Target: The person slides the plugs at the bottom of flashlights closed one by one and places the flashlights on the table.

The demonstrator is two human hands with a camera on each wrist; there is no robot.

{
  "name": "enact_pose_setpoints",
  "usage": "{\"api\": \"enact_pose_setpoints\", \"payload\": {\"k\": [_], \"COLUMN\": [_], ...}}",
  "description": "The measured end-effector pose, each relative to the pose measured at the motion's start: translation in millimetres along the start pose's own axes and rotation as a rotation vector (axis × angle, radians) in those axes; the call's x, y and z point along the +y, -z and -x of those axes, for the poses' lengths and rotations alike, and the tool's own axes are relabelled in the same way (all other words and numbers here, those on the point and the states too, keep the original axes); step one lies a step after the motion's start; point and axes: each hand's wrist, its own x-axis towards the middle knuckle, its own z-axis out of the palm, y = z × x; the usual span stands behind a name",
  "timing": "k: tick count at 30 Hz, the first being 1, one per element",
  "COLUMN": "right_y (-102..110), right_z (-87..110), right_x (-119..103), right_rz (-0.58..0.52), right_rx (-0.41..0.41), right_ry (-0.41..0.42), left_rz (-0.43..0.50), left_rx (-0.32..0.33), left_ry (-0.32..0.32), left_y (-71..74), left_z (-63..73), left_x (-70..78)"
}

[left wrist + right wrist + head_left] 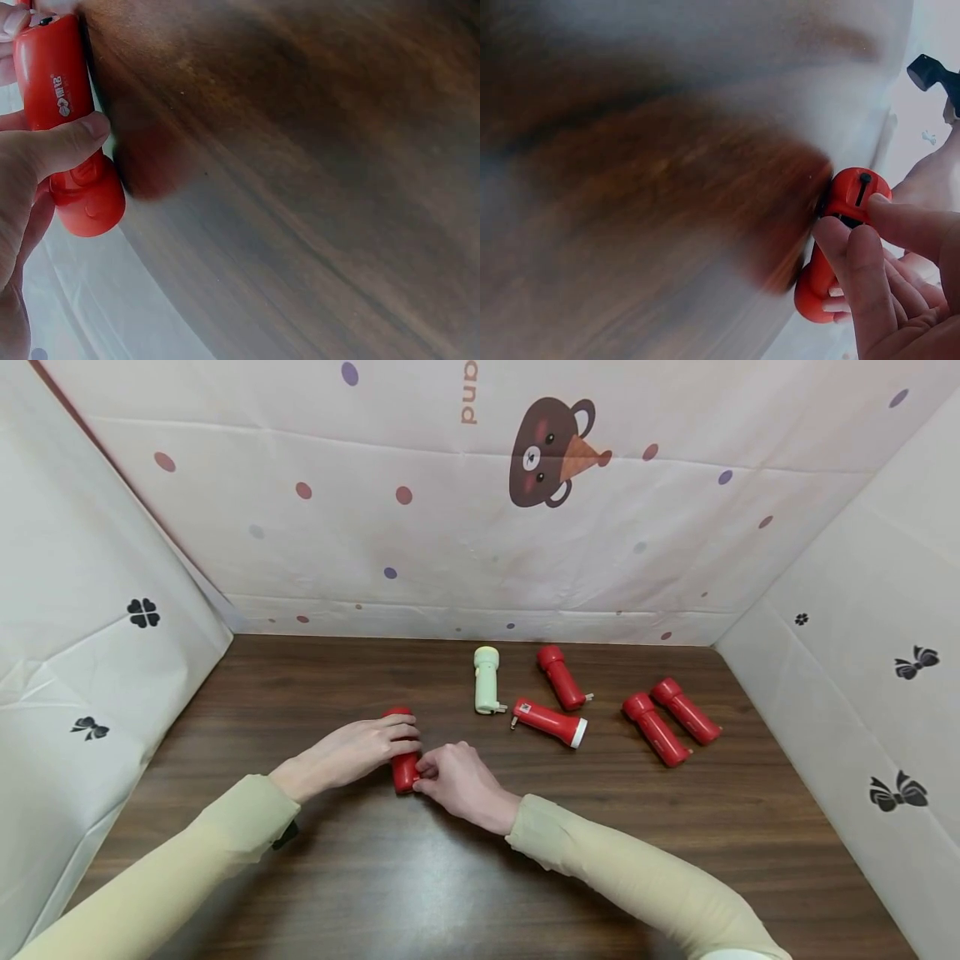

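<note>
Red flashlight [403,762] is lying on the wooden table [315,685], near the front left of centre, long axis running roughly away from the person, wide lens head at the far end, tail at the near end. Left hand [352,752] is wrapping over its middle, thumb and fingers curled round the body. Right hand [461,781] is pinching the near tail end, fingertips [855,240] clamped by a black slot on the end cap. White logo print is showing on the body in the left wrist view, characters too small to read.

Further back right, well apart: pale green flashlight [487,680], three red ones [561,677] [656,729] [686,711], and a red one with white head [550,722]. Backdrop sheet [300,543] is showing a bear cartoon [551,452] and the letters "and" [468,393].
</note>
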Motion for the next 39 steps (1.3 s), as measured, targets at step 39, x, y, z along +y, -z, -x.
{"api": "enact_pose_setpoints", "payload": {"k": [39], "right_y": [-13.3], "right_z": [-10.9], "right_x": [-9.8], "right_rz": [-0.045], "right_rx": [0.036], "right_ry": [0.005], "left_rz": [0.514], "left_rx": [0.191], "left_ry": [0.689], "left_y": [-10.2], "left_z": [8.4], "left_x": [-14.3]}}
